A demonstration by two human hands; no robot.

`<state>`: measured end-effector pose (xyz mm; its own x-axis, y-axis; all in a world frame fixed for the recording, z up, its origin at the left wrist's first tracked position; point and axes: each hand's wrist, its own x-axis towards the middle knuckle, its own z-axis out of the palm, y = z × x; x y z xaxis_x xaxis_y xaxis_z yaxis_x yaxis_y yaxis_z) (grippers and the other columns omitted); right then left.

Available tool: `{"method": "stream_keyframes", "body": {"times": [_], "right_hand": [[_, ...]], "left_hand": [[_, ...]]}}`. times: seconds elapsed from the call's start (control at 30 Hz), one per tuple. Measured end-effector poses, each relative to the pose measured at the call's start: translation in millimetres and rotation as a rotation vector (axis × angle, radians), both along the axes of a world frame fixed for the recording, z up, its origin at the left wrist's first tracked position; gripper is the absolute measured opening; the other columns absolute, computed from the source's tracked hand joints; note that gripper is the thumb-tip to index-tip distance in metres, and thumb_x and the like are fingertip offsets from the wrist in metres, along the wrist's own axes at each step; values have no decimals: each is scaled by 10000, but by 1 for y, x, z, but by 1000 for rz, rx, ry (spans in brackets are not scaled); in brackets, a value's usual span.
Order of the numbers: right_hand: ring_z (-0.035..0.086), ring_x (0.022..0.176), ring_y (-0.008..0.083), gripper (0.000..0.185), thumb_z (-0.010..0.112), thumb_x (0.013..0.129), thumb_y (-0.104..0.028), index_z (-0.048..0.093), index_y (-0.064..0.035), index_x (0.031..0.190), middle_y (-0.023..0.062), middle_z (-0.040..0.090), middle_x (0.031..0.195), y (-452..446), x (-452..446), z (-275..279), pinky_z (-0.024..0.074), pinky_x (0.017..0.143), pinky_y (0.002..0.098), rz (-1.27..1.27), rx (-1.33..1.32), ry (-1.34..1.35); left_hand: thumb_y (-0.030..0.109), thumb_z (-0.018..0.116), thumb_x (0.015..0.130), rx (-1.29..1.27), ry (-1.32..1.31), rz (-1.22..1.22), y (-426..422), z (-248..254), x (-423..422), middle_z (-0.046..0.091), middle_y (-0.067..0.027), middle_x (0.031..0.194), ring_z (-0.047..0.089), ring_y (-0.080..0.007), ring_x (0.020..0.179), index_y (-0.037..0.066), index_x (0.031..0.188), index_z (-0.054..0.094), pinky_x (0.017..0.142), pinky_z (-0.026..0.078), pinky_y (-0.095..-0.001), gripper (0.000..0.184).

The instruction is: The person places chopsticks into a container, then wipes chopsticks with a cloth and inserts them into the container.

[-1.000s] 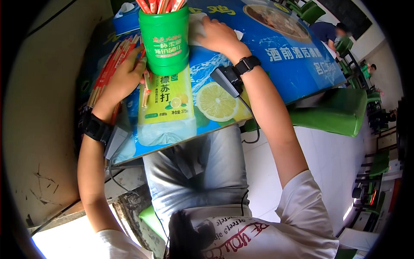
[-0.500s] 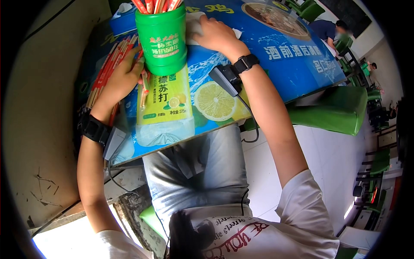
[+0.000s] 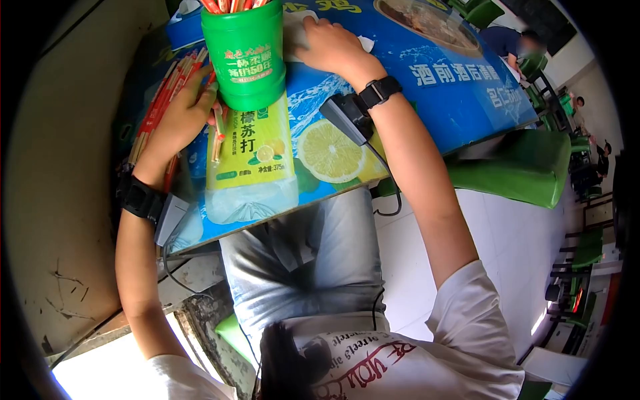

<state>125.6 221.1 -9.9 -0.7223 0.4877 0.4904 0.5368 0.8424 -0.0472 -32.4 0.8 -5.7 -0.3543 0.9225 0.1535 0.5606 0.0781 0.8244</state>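
Wall (image 3: 60, 167), pale and scuffed, at the left edge. Chopsticks in red-and-white wrappers (image 3: 159, 107), a loose bundle, lying lengthwise on the left part of the table (image 3: 440, 127). Left hand (image 3: 179, 119), back upward, laid over the right side of that bundle; fingers bent, their tips partly hidden, so whether they pinch a stick cannot be told. Black wristband (image 3: 139, 198) on the left wrist, grey device (image 3: 172, 217) beside it. Tissue box (image 3: 185, 30), blue, farther off, behind the bundle. A few short-looking chopsticks (image 3: 218, 140), red ends showing, just right of the left hand and near side of the tub. Tub (image 3: 244, 63), green, upright, white and red lettering, between the two hands; further wrapped chopsticks (image 3: 233, 5) standing in its mouth. Cloth or tissue (image 3: 292, 43), whitish, flat on the table, just right of the tub. Right hand (image 3: 339, 50), palm down on it; fingers slightly bent, thumb set apart from the forefinger. Second black wristband (image 3: 382, 91) on the right wrist, with a grey device (image 3: 343, 120) and cable. Green chair (image 3: 513, 170), right of the table. Person in a dark top (image 3: 500, 40), far right.
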Motion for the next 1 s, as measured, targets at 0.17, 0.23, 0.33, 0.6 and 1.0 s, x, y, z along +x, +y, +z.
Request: {"method": "stream_keyframes", "body": {"times": [0.17, 0.23, 0.33, 0.6, 1.0], "right_hand": [[586, 964, 387, 542, 620, 749, -359, 519, -9, 1151, 226, 596, 1057, 7, -12, -12, 481, 825, 448, -2, 76, 15], [576, 996, 375, 545, 645, 740, -370, 534, -20, 1142, 211, 594, 1073, 3, -12, -10, 473, 838, 453, -9, 37, 5], [554, 1041, 368, 543, 644, 745, -372, 534, -27, 1149, 209, 580, 1102, 3, -16, -14, 463, 853, 467, -18, 45, 63], [517, 1088, 389, 617, 652, 729, -403, 498, -28, 1195, 216, 562, 1129, 35, -4, -18, 458, 864, 474, -51, -53, 156], [552, 957, 346, 461, 666, 687, -347, 547, -38, 1007, 193, 578, 1017, -2, 3, 8, 467, 799, 375, 100, 175, 104]], "left_hand": [[124, 386, 951, -2, -32, -9, 1, -2, -2, 519, -41, 781, 500, -92, 631, -3, 1361, 309, 614, 447, -224, 436], [131, 385, 951, -3, -8, -8, 2, -4, -5, 511, -36, 785, 496, -91, 634, -11, 1364, 300, 618, 446, -225, 445], [133, 381, 952, -31, 2, 20, 4, -5, -7, 511, -36, 790, 497, -90, 640, -20, 1363, 298, 622, 445, -227, 446], [122, 379, 947, -7, -45, -6, 3, -4, -5, 516, -41, 796, 495, -89, 638, -33, 1340, 321, 608, 435, -220, 427], [93, 381, 942, 18, -82, -3, 4, -1, -1, 536, -47, 767, 515, -93, 611, -36, 1323, 347, 596, 448, -219, 404]]}}
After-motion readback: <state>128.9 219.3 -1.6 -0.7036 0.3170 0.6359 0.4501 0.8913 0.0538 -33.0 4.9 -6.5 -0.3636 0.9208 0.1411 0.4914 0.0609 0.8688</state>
